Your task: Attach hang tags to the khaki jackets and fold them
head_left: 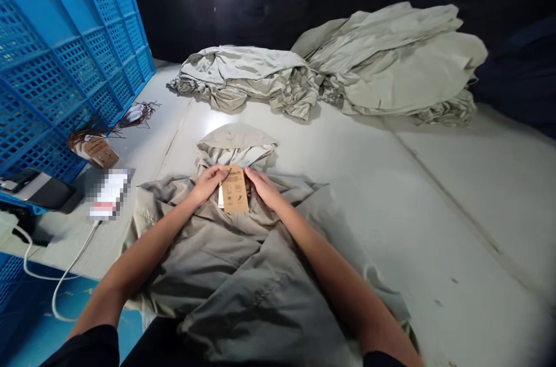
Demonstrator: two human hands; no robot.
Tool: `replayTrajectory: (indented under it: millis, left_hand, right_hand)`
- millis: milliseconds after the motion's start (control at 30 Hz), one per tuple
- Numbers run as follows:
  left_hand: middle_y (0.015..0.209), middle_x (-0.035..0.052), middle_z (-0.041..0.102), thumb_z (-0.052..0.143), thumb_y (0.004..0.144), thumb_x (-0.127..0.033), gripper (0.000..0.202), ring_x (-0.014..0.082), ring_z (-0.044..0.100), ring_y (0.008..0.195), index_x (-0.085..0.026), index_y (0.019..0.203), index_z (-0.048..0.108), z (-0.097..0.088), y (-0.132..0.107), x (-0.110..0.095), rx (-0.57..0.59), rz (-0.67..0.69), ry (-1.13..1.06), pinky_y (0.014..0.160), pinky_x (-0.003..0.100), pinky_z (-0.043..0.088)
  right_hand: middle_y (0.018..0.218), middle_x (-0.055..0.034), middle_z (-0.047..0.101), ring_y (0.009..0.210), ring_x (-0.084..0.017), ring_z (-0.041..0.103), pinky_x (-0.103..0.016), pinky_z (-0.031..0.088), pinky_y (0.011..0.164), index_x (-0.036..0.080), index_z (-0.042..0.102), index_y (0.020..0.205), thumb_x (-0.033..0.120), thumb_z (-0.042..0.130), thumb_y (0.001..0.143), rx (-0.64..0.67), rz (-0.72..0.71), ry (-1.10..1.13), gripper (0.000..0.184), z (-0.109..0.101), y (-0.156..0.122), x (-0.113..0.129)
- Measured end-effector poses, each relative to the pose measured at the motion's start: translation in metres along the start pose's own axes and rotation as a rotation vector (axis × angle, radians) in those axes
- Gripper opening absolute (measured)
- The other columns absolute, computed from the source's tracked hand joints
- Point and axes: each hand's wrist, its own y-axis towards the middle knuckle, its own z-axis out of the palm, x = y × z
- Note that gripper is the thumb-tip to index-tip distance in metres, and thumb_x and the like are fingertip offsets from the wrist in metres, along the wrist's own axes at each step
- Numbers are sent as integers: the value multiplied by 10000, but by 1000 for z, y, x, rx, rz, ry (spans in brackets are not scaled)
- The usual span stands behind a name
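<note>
A grey-beige hooded garment (234, 263) lies spread on the white table (434, 193), its hood (237, 144) pointing away from me. A brown cardboard hang tag (235, 190) rests at the neckline. My left hand (207, 182) pinches the tag's left top corner, fingers closed on it. At the tag's right top edge my right hand (263, 186) presses with its fingers together, touching the tag and the fabric.
Two piles of the same pale garments (243, 74) (391, 60) lie at the back of the table. A blue plastic crate (56, 48) stands on the left, with bundles of tags and strings (98, 144), a dark device (43, 190) and a white cable (65, 277) beside it.
</note>
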Motion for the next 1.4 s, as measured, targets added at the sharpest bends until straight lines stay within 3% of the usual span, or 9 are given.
replayTrajectory:
  millis: [233,433,633,767,900,1000,1133,1233,1400]
  left_hand:
    - [970,46,728,736,803,-454,342,184,663,871,-180,1005,708,-2,3,2,125,-57,-40,806,301,492]
    - [1083,72,717,725,827,-416,378,195,664,992,-179,1116,669,0,1,-1,232,-29,31,891,316,496]
    - [1145,92,701,692,854,-429,413,197,656,1046,-178,1178,636,2,-1,3,346,31,112,917,315,492]
    - [1113,100,708,683,851,-463,460,191,670,999,-170,1200,620,0,0,6,355,39,150,890,312,501]
    - [1051,85,715,666,856,-461,496,177,677,901,-155,1239,589,-7,5,-6,397,17,263,801,291,518]
    - [967,63,712,562,926,-414,353,173,661,861,-153,1152,636,-15,8,-19,285,119,555,778,289,518]
    - [1058,89,683,499,945,-277,229,216,620,1013,-172,1064,665,-27,11,-25,82,350,1017,923,361,490]
    - [1061,93,667,512,928,-237,208,229,609,1039,-178,1047,671,-34,13,-19,97,372,1187,963,390,476]
    - [1156,93,640,589,900,-334,265,251,588,1113,-200,1109,683,-39,16,-10,121,349,1236,1018,414,456]
  right_hand:
    - [1066,-23,741,1086,-257,637,-409,443,1031,238,749,1018,594,500,923,-44,44,-40,444,-3,0,-8]
    - [1227,-11,697,1211,-258,590,-401,433,1067,291,744,1076,580,625,848,-123,53,73,386,3,-1,3]
    - [1046,-31,748,1070,-248,657,-371,489,972,263,753,923,499,796,709,-192,151,233,321,7,1,8]
    - [945,-30,735,968,-220,667,-335,508,894,242,722,865,518,765,733,-205,108,206,308,6,0,17]
    - [875,-19,704,900,-198,655,-321,506,853,233,673,837,538,674,805,-196,27,94,307,4,7,27]
    - [853,-24,699,864,-202,650,-330,496,826,224,651,829,505,626,832,-176,-22,-84,283,3,22,24]
    - [815,-26,680,806,-207,643,-333,479,772,217,608,827,459,585,843,-176,-92,-264,244,4,38,6]
    - [807,-22,667,785,-200,634,-319,461,745,217,598,846,430,548,874,-183,-117,-350,220,6,39,-8]
    - [842,-23,664,772,-190,615,-308,455,745,225,592,885,391,522,906,-203,-172,-442,181,6,30,-12]
